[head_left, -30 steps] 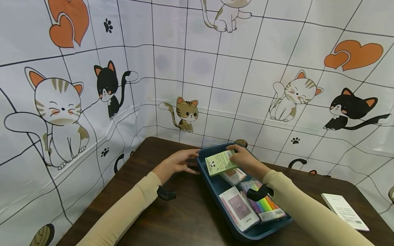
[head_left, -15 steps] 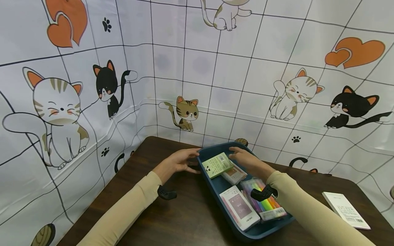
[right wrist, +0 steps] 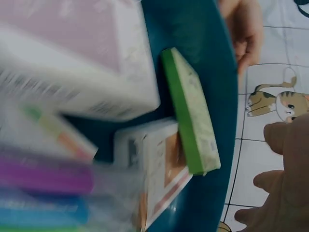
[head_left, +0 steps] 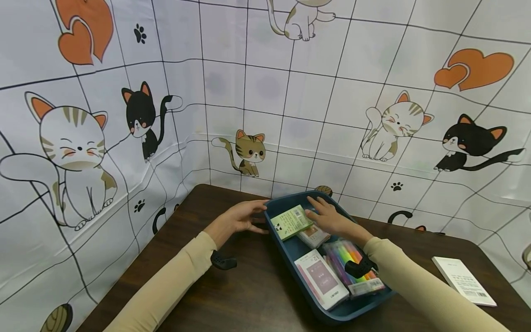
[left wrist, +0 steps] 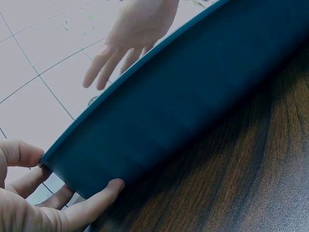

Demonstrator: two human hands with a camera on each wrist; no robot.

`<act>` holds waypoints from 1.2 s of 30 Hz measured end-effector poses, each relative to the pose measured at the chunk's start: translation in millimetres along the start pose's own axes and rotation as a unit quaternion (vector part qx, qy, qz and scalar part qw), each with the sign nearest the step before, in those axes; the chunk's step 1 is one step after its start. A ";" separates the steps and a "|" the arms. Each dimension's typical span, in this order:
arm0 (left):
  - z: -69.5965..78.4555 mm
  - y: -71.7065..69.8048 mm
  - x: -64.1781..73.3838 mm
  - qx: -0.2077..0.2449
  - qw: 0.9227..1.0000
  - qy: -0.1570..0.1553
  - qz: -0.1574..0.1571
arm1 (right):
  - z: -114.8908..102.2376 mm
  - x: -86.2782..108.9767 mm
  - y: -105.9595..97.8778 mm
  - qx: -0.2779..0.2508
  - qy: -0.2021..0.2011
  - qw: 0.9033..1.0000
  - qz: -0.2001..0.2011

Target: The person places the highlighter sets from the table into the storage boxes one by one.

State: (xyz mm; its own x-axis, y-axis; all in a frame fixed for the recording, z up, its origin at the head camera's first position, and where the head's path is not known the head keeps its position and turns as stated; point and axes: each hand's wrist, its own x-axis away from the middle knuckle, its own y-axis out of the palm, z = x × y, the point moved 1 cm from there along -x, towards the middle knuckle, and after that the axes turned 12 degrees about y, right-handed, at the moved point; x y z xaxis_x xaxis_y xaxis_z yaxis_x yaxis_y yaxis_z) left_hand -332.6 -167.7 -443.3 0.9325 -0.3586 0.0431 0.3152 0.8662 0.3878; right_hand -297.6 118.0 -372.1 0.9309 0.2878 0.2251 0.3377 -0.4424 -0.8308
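A blue plastic bin (head_left: 295, 273) sits on the dark wooden table. My left hand (head_left: 242, 217) holds its far left corner; the left wrist view shows fingertips at the rim and the thumb against the outer wall. Inside the bin, near that corner, a green box (head_left: 292, 222) lies partly on a small white-and-brown pack (head_left: 314, 236). Over the bin's far right side hovers my right hand (head_left: 332, 217), fingers spread, holding nothing. Closer to me in the bin are a white-and-pink box (head_left: 321, 279) and a clear pack of coloured pens (head_left: 352, 267), partly hidden by the wrist camera.
A white box (head_left: 463, 280) lies on the table (head_left: 232, 295) at the right, beyond my right forearm. Behind the table hangs a white sheet (head_left: 232, 87) with printed cats and grid lines, close to the bin's far end.
My right hand has let go of the green box, which now lies lower in the bin's far left end. That hand's fingers have spread and drawn back slightly. My left hand stays at the corner.
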 end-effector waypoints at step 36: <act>2.0 -0.5 0.1 0.003 1.000 -0.013 -0.009 | 117.9 68.2 -46.0 0.104 0.091 0.981 0.135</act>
State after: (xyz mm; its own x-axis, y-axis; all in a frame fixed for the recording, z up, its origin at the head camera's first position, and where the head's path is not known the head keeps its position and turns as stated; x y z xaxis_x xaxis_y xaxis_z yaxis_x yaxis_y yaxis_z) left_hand -333.0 -168.8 -441.7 0.9216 -0.3833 0.0607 0.3306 0.8575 0.3942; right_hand -266.2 258.1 -378.5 0.9983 0.0186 0.0544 0.0575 -0.2933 -0.9543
